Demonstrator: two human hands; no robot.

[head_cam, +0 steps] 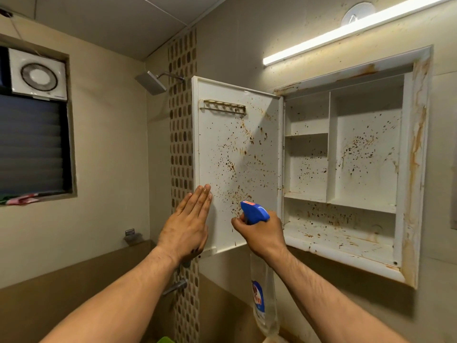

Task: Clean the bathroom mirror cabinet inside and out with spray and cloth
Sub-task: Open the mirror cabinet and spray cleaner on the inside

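The white mirror cabinet is set into the right wall, its shelves and frame spotted with brown stains. Its door stands swung open to the left, inner side facing me, also speckled brown. My left hand lies flat with straight fingers against the door's lower left edge. My right hand grips the neck of a clear spray bottle with a blue trigger head, nozzle pointing at the door's lower part. No cloth is clearly in view.
A tube light glows above the cabinet. A shower head and a mosaic tile strip are behind the door. A tap sticks out below. A window with an exhaust fan is on the left wall.
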